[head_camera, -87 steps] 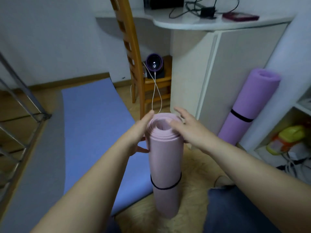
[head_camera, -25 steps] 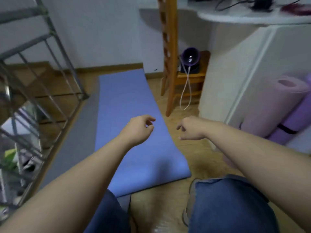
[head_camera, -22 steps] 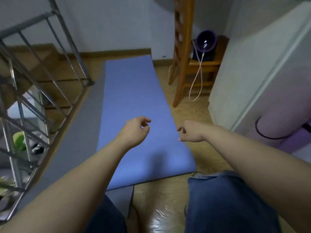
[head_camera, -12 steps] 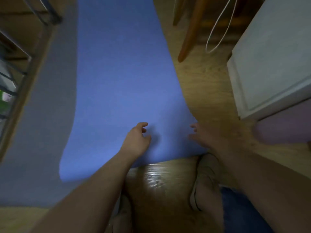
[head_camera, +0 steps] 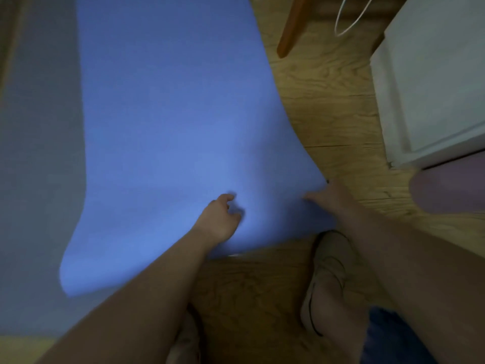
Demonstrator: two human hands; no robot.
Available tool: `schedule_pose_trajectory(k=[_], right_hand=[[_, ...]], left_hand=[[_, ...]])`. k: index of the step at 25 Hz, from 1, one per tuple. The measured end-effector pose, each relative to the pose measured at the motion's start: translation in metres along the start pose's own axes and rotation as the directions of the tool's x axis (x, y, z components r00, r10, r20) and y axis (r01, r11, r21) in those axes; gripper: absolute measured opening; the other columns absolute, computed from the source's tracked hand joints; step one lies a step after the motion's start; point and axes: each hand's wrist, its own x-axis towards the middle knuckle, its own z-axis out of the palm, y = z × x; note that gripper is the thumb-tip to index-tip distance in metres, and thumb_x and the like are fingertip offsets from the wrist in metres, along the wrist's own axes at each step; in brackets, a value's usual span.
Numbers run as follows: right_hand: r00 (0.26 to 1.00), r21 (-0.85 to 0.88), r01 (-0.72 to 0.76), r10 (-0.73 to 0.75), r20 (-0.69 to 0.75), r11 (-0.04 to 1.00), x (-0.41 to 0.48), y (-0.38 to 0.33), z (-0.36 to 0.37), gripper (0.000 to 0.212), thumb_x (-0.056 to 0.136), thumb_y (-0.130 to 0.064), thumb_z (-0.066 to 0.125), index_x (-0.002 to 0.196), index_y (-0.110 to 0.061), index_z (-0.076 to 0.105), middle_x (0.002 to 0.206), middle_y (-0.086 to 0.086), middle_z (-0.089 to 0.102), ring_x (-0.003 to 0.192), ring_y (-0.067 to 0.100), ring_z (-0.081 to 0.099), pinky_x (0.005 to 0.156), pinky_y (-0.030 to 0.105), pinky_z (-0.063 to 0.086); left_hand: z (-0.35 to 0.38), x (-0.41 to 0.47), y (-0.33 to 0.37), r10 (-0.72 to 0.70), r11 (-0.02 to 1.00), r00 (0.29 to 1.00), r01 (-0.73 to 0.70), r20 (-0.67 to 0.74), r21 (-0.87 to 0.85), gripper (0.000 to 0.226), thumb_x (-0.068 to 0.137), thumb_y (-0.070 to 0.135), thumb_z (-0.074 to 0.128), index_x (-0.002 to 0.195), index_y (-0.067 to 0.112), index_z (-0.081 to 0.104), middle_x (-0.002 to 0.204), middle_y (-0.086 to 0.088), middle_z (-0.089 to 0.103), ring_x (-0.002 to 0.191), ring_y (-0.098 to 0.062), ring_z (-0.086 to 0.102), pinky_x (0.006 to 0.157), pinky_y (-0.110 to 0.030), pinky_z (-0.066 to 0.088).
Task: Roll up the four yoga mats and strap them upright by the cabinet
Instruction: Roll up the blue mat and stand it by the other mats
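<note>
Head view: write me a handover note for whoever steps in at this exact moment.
Left hand: loosely curled over the near edge of the blue mat, holding nothing.
Right hand: fingers extended at that mat's near right corner.
The blue mat lies flat, overlapping the grey mat, which is also flat.
Done: a rolled pink mat rests by the cabinet; its strap is out of view.
Left: roll and strap blue and grey, then stand them by the cabinet.
</note>
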Motion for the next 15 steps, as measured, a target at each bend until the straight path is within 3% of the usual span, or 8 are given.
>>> schedule_pose_trajectory(k=[2,4,6,9,12,15], right_hand=[[0.996,0.062,0.085,-0.085,-0.017,0.994,-0.014,-0.012,-0.008,0.062,0.079,-0.02,0.075,0.132,-0.002,0.047,0.13,0.013,0.054,0.118,0.03,0.051,0.081,0.028,0.036],[0.961,0.023,0.264,-0.261,-0.095,0.964,-0.044,-0.033,-0.02,0.062,0.079,-0.019,0.075,0.131,-0.003,0.044,0.124,0.009,0.054,0.118,0.029,0.051,0.082,0.027,0.036],[0.867,-0.093,0.466,-0.475,-0.15,0.88,-0.084,-0.063,-0.033,0.065,0.082,-0.018,0.07,0.137,-0.005,0.038,0.129,0.015,0.052,0.121,0.033,0.049,0.093,0.033,0.038],[0.709,-0.271,0.636,-0.686,-0.165,0.722,-0.16,-0.11,-0.071,0.054,0.082,-0.015,0.06,0.133,-0.013,0.042,0.12,0.016,0.059,0.11,0.037,0.055,0.087,0.039,0.046],[0.572,-0.579,0.591,-0.798,-0.191,0.562,-0.251,-0.148,-0.143,0.034,0.081,-0.011,0.053,0.115,-0.016,0.048,0.11,0.014,0.063,0.101,0.037,0.058,0.072,0.036,0.043],[0.445,-0.874,0.349,-0.88,-0.165,0.34,-0.366,-0.166,-0.22,0.022,0.082,-0.005,0.05,0.099,-0.019,0.047,0.108,0.006,0.063,0.096,0.034,0.056,0.068,0.032,0.026]], left_hand=[[-0.008,-0.01,0.008,0.0,1.0,1.0,-0.001,0.024,0.027,0.052,0.097,0.018,0.05,0.145,0.011,0.033,0.135,-0.014,0.05,0.12,-0.026,0.051,0.082,-0.016,0.033],[-0.021,-0.034,0.023,0.037,0.997,0.999,-0.039,0.023,0.07,0.054,0.095,0.02,0.053,0.145,0.012,0.033,0.137,-0.014,0.047,0.119,-0.026,0.053,0.088,-0.018,0.036],[-0.039,-0.063,0.039,0.116,0.986,0.993,-0.114,-0.012,0.119,0.059,0.093,0.023,0.057,0.145,0.013,0.032,0.138,-0.016,0.046,0.121,-0.028,0.052,0.098,-0.027,0.04],[-0.079,-0.123,0.071,0.228,0.951,0.972,-0.21,-0.058,0.227,0.063,0.093,0.025,0.056,0.148,0.015,0.027,0.144,-0.016,0.04,0.128,-0.029,0.046,0.103,-0.031,0.038],[-0.118,-0.201,0.113,0.33,0.9,0.94,-0.287,-0.083,0.327,0.066,0.096,0.032,0.053,0.151,0.021,0.018,0.149,-0.011,0.035,0.131,-0.027,0.042,0.102,-0.029,0.035],[-0.141,-0.286,0.154,0.489,0.828,0.854,-0.391,-0.177,0.402,0.072,0.095,0.034,0.052,0.152,0.028,0.008,0.151,-0.008,0.028,0.129,-0.026,0.043,0.102,-0.032,0.037]])
